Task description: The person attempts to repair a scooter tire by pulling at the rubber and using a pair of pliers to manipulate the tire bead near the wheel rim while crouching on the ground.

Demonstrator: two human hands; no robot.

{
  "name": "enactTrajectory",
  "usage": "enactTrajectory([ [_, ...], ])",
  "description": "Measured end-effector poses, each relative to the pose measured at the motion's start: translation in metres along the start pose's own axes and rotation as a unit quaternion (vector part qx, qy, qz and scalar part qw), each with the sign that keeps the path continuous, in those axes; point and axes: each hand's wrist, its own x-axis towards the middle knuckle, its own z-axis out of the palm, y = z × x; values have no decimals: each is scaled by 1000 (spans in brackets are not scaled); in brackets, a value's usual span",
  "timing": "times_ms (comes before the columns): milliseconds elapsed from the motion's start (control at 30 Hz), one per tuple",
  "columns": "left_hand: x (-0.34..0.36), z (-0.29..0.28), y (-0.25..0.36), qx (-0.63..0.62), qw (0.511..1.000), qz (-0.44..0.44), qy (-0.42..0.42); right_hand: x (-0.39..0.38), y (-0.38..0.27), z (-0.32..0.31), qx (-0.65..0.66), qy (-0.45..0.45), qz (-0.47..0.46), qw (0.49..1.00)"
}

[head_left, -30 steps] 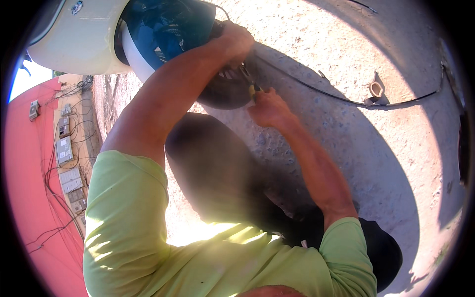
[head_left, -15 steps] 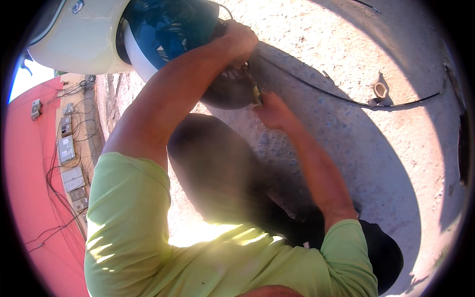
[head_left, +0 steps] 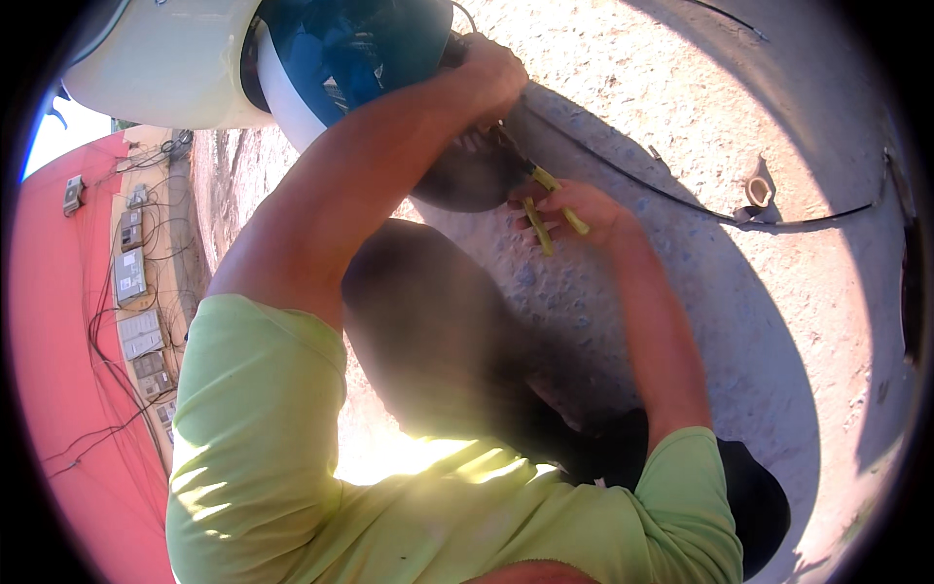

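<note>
Beside a scooter's teal and white front fender, my left hand is closed, its fingers curled down at the dark wheel. What they grip is hidden behind the hand. My right hand holds pliers by their yellow handles, which are spread apart. The dark jaws of the pliers point up and left, to the wheel's side just below my left hand; whether they bite on anything is too dim to see. A black cable runs from near my left hand over the ground to the right.
On the rough ground at the right lies a ring-shaped part next to the cable. A thin dark cord lies at the top right. The scooter's cream body is at the upper left, above a pink wall with meter boxes and loose wires.
The pliers' handles have spread apart, and my right hand has shifted slightly right with its fingers loosened around them. My left hand stays by the wheel; the whole view has shifted a little.
</note>
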Motion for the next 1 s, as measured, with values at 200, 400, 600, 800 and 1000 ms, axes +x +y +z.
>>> enactTrajectory([
  [200, 0, 4, -3, -13, 1000, -1, -7, -7, -6, 22, -362, 143, -28, 921],
  [400, -1, 10, -3, -6, 998, 8, 54, 0, -15, 55, -505, 217, -19, 835],
  [600, 1, 4, -3, -12, 999, 12, 43, 5, -8, 79, -578, 320, -4, 751],
  [800, 0, 5, -2, -10, 999, 15, 44, 5, -9, 92, -572, 331, 25, 751],
  [1000, -5, 3, -2, -12, 999, 2, 47, 12, -1, 47, -363, 153, -11, 919],
])
